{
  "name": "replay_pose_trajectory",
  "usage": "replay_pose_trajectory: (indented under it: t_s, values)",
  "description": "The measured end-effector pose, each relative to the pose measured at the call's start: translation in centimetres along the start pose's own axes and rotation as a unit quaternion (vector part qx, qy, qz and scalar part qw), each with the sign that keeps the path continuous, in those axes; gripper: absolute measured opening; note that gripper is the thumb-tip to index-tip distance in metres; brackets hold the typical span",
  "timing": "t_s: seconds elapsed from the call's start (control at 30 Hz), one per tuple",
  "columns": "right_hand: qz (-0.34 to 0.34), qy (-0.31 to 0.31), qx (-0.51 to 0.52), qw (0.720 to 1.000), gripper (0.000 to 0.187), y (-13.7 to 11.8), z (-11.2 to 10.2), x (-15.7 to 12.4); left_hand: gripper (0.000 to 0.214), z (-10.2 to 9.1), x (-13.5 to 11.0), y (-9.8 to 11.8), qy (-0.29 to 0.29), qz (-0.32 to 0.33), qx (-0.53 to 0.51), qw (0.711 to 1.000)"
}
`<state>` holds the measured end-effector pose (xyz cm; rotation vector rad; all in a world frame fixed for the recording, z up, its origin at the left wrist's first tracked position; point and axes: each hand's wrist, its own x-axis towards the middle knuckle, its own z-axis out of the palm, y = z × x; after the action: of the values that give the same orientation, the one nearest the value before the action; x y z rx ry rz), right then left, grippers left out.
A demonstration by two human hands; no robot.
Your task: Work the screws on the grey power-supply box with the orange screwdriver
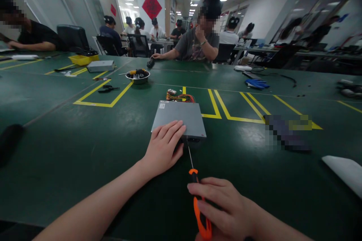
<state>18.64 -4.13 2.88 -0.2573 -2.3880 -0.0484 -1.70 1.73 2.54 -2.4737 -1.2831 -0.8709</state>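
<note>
A flat grey metal box (181,117) lies on the green table (85,147) in front of me, with a bundle of coloured wires (180,97) at its far end. My left hand (164,146) rests flat on the box's near corner, fingers stretched out. My right hand (223,207) is closed round the orange handle of a screwdriver (198,199). The screwdriver's thin shaft points at the near side of the box, with the tip at its edge.
A metal bowl (137,77) with tools stands further back, a second grey box (100,66) and a yellow tray (82,59) to the left. Blue gloves (256,83) lie on the right, a white sheet (345,171) at the near right. People sit across and around the tables.
</note>
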Motion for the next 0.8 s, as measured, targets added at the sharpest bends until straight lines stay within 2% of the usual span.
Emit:
replay_pose_trajectory:
  t_s: [0.17,0.4,0.57,0.7,0.8]
  values:
    - [-0.017,-0.004,-0.008,1.0,0.041,-0.5,-0.2,-0.5,0.037,-0.1,-0.1,0.7,0.02,-0.016,-0.013,1.0]
    - [-0.036,0.018,-0.042,0.998,0.037,-1.0,0.1,-0.2,0.036,-0.3,-0.5,1.1,0.041,-0.018,-0.013,0.999]
    - [-0.036,0.01,-0.058,0.998,0.034,-1.6,0.5,-0.1,0.031,-0.1,-0.5,1.2,0.059,-0.023,-0.012,0.998]
    - [-0.043,0.046,-0.072,0.995,0.031,-1.9,1.1,0.1,0.03,0.3,-0.4,1.0,0.066,-0.019,-0.005,0.998]
    - [-0.045,0.041,-0.079,0.995,0.034,-1.9,1.4,0.1,0.031,0.4,-0.5,0.9,0.063,-0.013,-0.002,0.998]
